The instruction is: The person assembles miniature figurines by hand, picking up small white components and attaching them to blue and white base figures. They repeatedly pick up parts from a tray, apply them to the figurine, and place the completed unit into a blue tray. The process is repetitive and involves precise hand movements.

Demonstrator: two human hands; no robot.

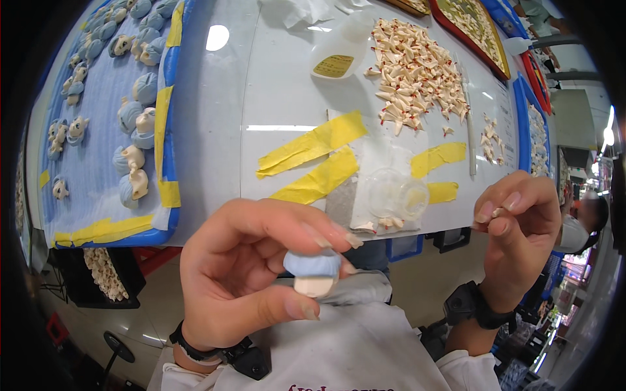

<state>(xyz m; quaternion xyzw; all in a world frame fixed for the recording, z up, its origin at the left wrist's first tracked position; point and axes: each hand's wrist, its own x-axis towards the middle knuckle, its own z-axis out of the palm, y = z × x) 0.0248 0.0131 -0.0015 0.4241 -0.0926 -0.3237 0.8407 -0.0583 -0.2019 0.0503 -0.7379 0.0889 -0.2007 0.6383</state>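
Between the thumb and fingers of my left hand (pixel 235 274) is a small doll head (pixel 312 270) with light blue hair and a cream lower part. It is held in front of my body, just off the table's near edge. My right hand (pixel 521 218) is raised to the right, thumb and fingertips pinched round a tiny cream piece (pixel 497 212), mostly hidden by the fingers. Between the hands, at the table edge, stands a clear round cup (pixel 398 195), with a few small cream pieces (pixel 391 223) beside it.
A blue-edged tray (pixel 171 124) with several blue-haired heads lies at the left. Farther back are a white bottle (pixel 339 49) and a pile of red-tipped cream pieces (pixel 417 72). Yellow tape strips (pixel 316 143) cross the table. A red-rimmed tray (pixel 450 26) sits at the far right.
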